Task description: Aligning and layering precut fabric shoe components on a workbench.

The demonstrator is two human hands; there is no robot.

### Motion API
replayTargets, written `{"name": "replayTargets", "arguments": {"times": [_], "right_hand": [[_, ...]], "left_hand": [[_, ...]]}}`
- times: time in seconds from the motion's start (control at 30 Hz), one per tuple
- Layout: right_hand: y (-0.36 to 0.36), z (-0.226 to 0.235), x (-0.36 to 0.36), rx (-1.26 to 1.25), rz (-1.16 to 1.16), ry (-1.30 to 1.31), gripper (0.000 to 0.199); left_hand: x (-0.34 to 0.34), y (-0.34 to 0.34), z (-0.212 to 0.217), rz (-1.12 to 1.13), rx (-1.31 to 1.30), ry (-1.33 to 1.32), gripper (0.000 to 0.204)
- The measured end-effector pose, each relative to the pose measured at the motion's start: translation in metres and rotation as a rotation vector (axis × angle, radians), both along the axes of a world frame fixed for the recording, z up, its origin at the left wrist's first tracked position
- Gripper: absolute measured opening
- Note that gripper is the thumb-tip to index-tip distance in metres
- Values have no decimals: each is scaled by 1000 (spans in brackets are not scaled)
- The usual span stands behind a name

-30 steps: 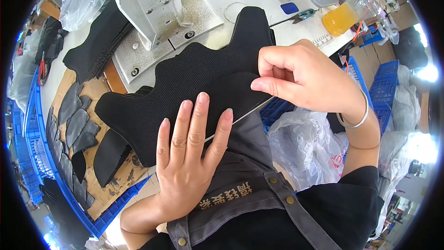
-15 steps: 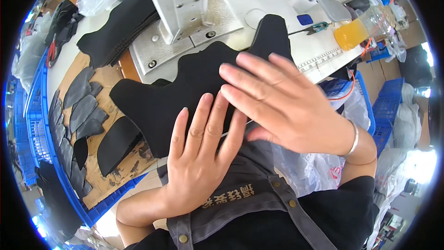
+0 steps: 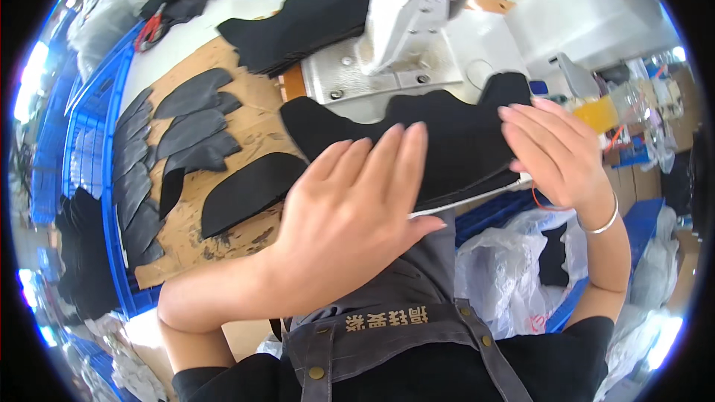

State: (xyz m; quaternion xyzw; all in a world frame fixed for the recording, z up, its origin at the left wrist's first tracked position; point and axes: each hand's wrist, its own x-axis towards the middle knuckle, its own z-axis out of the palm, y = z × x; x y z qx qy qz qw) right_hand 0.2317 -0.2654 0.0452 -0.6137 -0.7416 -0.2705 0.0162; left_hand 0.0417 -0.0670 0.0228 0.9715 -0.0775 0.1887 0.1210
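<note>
A black fabric piece with a wavy upper edge (image 3: 454,130) lies on the white work table in front of the sewing machine (image 3: 406,22). My left hand (image 3: 350,216) rests flat on its near edge with fingers spread. At the piece's right end my right hand (image 3: 555,152) touches the fabric with straight fingers; a silver bangle sits on that wrist. Neither hand grips anything. A thin white strip (image 3: 469,197) shows under the fabric's near edge.
Several black shoe-shaped cut pieces (image 3: 186,130) lie on a cardboard sheet (image 3: 246,138) at left, inside a blue crate (image 3: 97,126). A black stack (image 3: 305,18) sits behind. At right are a yellow-liquid bottle (image 3: 599,113) and plastic bags (image 3: 506,268).
My right hand has slid from over the middle of the fabric to its right end. My left hand stays flat on the near edge. The view has shifted left.
</note>
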Motion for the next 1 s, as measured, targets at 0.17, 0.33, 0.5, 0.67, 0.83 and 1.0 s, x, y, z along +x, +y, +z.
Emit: {"name": "replayTargets", "arguments": {"times": [0.17,0.33,0.5,0.67,0.83,1.0], "right_hand": [[2,22,-29,112,21,114,40],[-10,7,-29,75,-66,287,28],[-6,-9,-26,74,-42,326,24],[1,-15,-38,64,6,331,23],[0,-19,-38,35,-20,414,18],[-6,-23,-36,45,-84,468,14]], "left_hand": [[-17,22,15,118,332,-308,46],[-42,87,33,426,232,-432,35],[27,141,22,648,453,-491,29],[108,136,-27,534,650,-209,28],[82,130,-49,308,435,-202,52],[-8,168,3,393,61,219,29]]}}
